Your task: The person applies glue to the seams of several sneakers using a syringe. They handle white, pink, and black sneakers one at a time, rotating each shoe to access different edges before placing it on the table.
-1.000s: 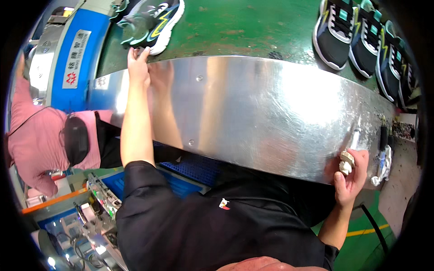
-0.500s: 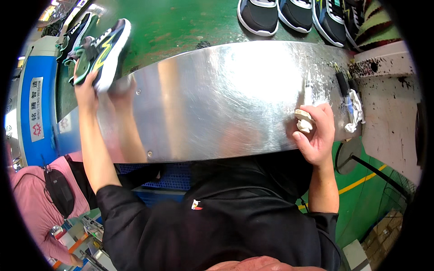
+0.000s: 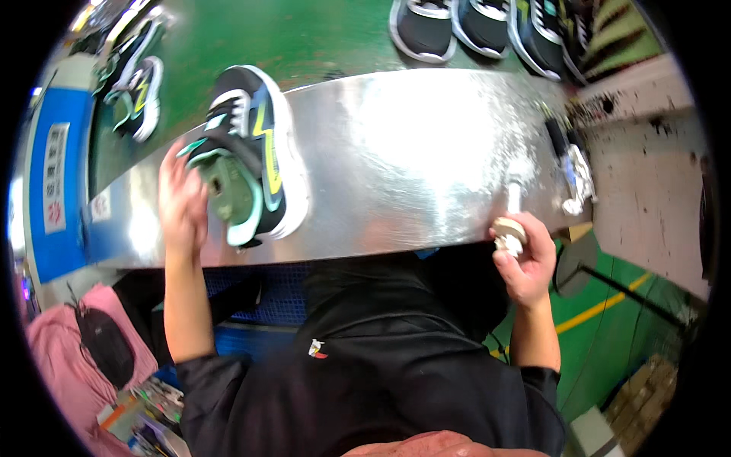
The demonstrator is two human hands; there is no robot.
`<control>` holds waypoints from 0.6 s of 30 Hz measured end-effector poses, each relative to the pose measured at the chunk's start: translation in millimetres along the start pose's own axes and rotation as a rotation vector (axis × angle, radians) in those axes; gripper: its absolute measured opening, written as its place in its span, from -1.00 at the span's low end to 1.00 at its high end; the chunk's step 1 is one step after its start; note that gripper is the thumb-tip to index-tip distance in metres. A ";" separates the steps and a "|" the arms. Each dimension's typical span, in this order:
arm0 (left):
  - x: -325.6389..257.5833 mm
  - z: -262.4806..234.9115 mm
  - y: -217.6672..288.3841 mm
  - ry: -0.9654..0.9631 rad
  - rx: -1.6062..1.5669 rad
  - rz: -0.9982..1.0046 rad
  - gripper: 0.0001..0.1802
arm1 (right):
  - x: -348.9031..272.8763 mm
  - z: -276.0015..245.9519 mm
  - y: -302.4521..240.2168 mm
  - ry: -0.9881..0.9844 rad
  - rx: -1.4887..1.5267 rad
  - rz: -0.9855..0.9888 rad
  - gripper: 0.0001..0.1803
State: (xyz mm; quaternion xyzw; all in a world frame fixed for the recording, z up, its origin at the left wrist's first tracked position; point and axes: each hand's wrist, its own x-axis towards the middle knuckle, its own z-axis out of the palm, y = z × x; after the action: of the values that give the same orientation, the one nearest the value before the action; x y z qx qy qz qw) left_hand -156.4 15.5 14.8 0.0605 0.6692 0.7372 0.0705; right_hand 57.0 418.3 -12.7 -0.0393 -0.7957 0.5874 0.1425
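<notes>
A black sneaker (image 3: pixel 237 114) with yellow and teal trim and a thick white sole is over the left half of the metal table. A green insert fills its ankle opening. At its left side, my left hand (image 3: pixel 185 198) has its fingers at the teal collar and seems closed on it, though the fingertips are blurred. Near the table's right front edge, my right hand (image 3: pixel 533 263) pinches a round tan piece (image 3: pixel 508 227) with white crumpled material on its underside. A pale strip stretches away beyond it; I cannot tell whether they are joined.
The shiny metal table (image 3: pixel 343 206) spans in front of me. Several dark sneakers (image 3: pixel 423 34) stand behind it on a green surface. Another sneaker (image 3: pixel 145 99) is at the far left, beside a blue machine panel (image 3: pixel 65 183). Black-handled tools and a white rag (image 3: pixel 579 179) lie at the right end.
The sneaker at my left hand has come from the far left, nearer and to the right, over the table. My right hand has lowered slightly, still holding the round piece.
</notes>
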 end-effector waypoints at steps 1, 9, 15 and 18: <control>25.7 -14.3 -7.7 -0.112 -0.067 0.027 -0.34 | -5.8 0.7 -2.5 0.056 0.077 0.048 -0.51; 137.8 19.6 -11.1 -0.134 0.378 -0.343 -0.46 | -27.5 -2.3 -7.3 0.095 0.112 0.163 -0.37; 90.3 84.4 33.7 -0.257 -0.186 -0.098 -0.49 | -8.4 6.3 -40.1 -0.018 0.216 0.029 -0.38; 55.7 98.9 43.0 -0.371 -0.538 -0.005 -0.53 | 20.4 9.2 -53.4 -0.112 0.394 -0.081 -0.28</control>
State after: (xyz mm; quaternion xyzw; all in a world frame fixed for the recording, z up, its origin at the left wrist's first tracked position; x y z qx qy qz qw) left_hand -193.9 118.5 66.9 0.1714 0.4263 0.8638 0.2066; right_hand 40.6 398.1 38.9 0.0542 -0.6732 0.7265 0.1267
